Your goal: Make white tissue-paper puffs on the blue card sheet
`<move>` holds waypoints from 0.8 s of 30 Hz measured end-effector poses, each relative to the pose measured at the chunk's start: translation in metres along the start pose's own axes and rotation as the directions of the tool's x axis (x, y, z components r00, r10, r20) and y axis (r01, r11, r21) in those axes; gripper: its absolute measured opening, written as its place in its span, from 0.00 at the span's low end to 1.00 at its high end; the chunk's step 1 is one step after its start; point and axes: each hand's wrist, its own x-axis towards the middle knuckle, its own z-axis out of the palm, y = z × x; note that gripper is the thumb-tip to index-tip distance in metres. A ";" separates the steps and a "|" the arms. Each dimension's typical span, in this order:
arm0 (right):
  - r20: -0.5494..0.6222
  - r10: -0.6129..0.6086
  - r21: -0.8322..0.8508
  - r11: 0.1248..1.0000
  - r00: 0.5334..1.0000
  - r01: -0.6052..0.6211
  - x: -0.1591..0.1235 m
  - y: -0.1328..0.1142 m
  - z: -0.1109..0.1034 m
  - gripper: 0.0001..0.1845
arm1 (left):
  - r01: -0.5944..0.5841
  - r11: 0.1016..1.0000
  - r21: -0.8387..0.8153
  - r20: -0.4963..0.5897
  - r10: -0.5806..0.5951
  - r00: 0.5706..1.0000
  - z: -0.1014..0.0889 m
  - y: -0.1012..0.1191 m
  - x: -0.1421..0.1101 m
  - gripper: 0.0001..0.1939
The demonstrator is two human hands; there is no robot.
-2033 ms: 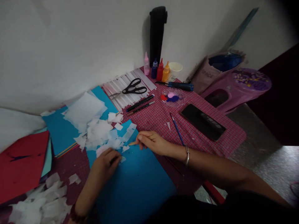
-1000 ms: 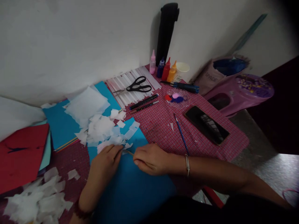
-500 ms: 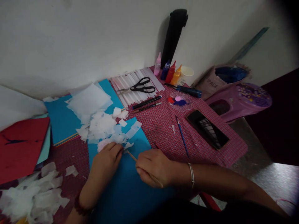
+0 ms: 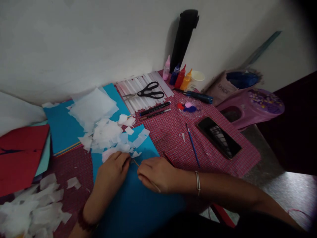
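My right hand (image 4: 156, 175) is closed around a thin wooden stick (image 4: 136, 163), whose rear end comes out under the palm. Its tip reaches the fingertips of my left hand (image 4: 112, 172). Those left fingers are pinched together at the tip, where a small pale paper scrap (image 4: 132, 160) partly shows; the fingers hide most of it. Both hands are over a blue sheet (image 4: 138, 208) on the table. Just beyond my left hand lies a heap of torn white tissue paper pieces (image 4: 107, 132).
Scissors (image 4: 146, 92) rest on white strips, with pens (image 4: 155, 108) nearby. Paint bottles (image 4: 179, 77), a paint palette (image 4: 189, 107), a blue paintbrush (image 4: 193, 145) and a phone (image 4: 220, 137) are on the right. Red paper (image 4: 22, 158) and more tissue scraps (image 4: 34, 211) lie left.
My right hand has shifted left and slightly up along with the stick, closer to my left hand. Less of the stick shows between them. My left hand stays almost in place.
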 end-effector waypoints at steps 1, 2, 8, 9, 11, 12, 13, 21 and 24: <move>0.030 0.011 0.022 1.000 0.999 -0.012 0.000 -0.001 -0.001 0.09 | 0.000 1.000 -0.008 -0.012 0.000 1.000 0.000 0.000 0.000 0.13; 0.066 0.019 0.052 0.998 0.998 -0.023 0.000 -0.002 -0.002 0.09 | 0.000 1.000 -0.017 -0.021 0.000 1.000 0.001 0.000 -0.001 0.13; 0.216 0.096 0.195 0.971 0.972 -0.139 0.012 -0.005 -0.025 0.10 | 0.032 0.995 -0.096 -0.031 -0.035 0.999 0.001 -0.001 -0.006 0.17; 0.222 0.101 0.203 0.968 0.970 -0.147 0.017 -0.003 -0.029 0.09 | 0.039 0.994 -0.107 -0.033 -0.042 0.999 0.001 -0.001 -0.007 0.18; 0.226 0.098 0.240 0.959 0.969 -0.153 0.028 0.001 -0.036 0.07 | 0.051 0.992 -0.112 -0.025 -0.054 0.998 -0.002 -0.001 -0.010 0.17; 0.234 0.098 0.270 0.949 0.967 -0.162 0.033 0.003 -0.039 0.07 | 0.053 0.993 -0.105 -0.019 -0.055 0.998 -0.003 -0.001 -0.012 0.15; 0.253 0.098 0.308 0.935 0.962 -0.176 0.038 0.006 -0.041 0.07 | 0.048 0.995 -0.092 -0.009 -0.049 0.999 -0.005 0.000 -0.014 0.14; 0.310 0.142 0.446 0.852 0.940 -0.276 0.062 0.017 -0.044 0.11 | -0.038 0.998 -0.040 0.025 0.039 0.999 -0.005 0.005 -0.031 0.12; 0.312 0.122 0.404 0.881 0.942 -0.247 0.067 0.019 -0.042 0.11 | -0.063 0.998 -0.025 0.023 0.064 0.998 -0.001 0.004 -0.035 0.11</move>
